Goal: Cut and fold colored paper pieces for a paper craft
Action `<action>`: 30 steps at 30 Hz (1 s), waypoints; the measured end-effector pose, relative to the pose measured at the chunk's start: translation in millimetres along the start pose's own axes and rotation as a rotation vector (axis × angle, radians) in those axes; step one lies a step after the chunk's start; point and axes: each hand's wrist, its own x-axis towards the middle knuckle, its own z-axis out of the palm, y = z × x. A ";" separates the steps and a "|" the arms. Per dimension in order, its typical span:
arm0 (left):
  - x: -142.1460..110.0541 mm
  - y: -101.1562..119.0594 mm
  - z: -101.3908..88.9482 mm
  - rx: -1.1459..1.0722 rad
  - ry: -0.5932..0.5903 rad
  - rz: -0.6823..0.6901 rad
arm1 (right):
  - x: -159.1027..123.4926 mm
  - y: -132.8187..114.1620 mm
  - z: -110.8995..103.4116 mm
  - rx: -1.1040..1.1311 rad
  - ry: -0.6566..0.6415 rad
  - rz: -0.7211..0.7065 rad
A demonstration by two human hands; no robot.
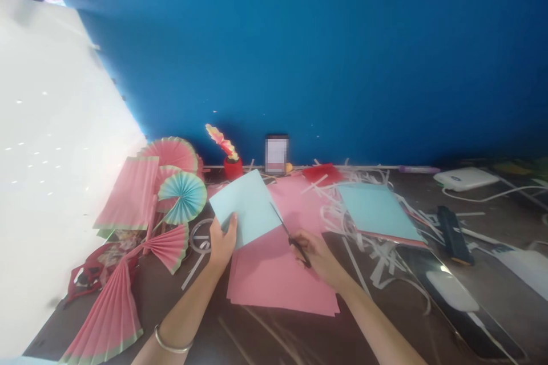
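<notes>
Landmark: stack of flat rose-pink paper sheets (pixel 282 291) on the dark brown surface (pixel 299 342)

Left of stack: pink pleated paper pieces with green edges (pixel 103 319), one light-blue pleated paper rosette (pixel 184 197) among them; nearer the stack, a clear ring-shaped roll (pixel 201 236)

Above the stack's upper left: light-blue flat paper sheet (pixel 244 205); left hand (pixel 224 239) pinches its lower edge, thumb on the near face, other fingers mostly hidden

Over the stack's right half: right hand (pixel 314 254), fingers curled round the handles of slim dark scissors (pixel 302 251); blades lie at the sheet's right edge, cannot tell whether parted or biting

Right of stack: tangle of narrow white paper strips (pixel 385 268), light-blue paper pile (pixel 381 211) just beyond

Risk, my judgement: sheet held up by one edge could sag or twist, sending a cut crooked; loose strips could drift between the blades

Counts: hands two, scissors one, held sheet apparently one, rosette one, roll one, light-blue pile one, pink pleated pieces at least four (overlapping); stacked sheets and strips too jumbled to number
</notes>
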 end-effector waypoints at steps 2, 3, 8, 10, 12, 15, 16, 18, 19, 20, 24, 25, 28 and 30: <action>0.2 -0.4 -0.1 0.001 -0.001 0.003 | 0.0 0.7 -0.3 -0.010 0.000 -0.005; 0.4 -0.7 -0.1 0.003 -0.004 0.005 | 0.0 0.8 -0.5 -0.014 0.001 -0.007; 0.8 -1.5 0.0 0.014 -0.011 -0.007 | 0.0 -0.3 -0.6 -0.029 -0.003 -0.009; 0.6 -1.1 0.0 0.009 -0.006 -0.016 | -0.2 -1.5 -0.3 -0.052 0.001 -0.012; 0.2 -0.5 -0.3 0.005 -0.009 -0.016 | -0.5 -2.7 0.1 -0.071 0.010 -0.013; -0.3 0.9 -1.0 0.015 -0.019 -0.006 | -1.1 -3.4 0.4 -0.077 0.012 -0.012; -0.3 1.3 -1.2 0.019 -0.018 -0.004 | -1.1 -3.2 0.3 -0.078 0.012 -0.013; -0.3 1.9 -1.5 0.019 -0.018 -0.003 | -1.0 -2.2 -0.3 -0.077 0.009 -0.019; -0.3 2.0 -1.5 0.015 -0.016 -0.003 | -0.8 -1.4 -0.7 -0.075 0.009 -0.024; -0.2 1.9 -1.4 0.011 -0.014 -0.005 | -0.5 -0.6 -1.2 -0.071 0.008 -0.028; 0.6 -0.4 -0.9 0.015 -0.016 -0.005 | 0.3 1.3 -3.1 -0.086 -0.003 -0.032; 0.8 -1.2 -0.9 0.020 -0.016 -0.001 | 0.4 1.3 -3.3 -0.096 -0.008 -0.031; 1.0 -3.2 -0.8 0.028 -0.012 0.008 | 0.0 0.6 -2.9 -0.105 -0.009 -0.034; 0.9 -3.8 -0.9 0.027 -0.015 0.011 | -0.3 -0.3 -1.9 -0.092 -0.001 -0.028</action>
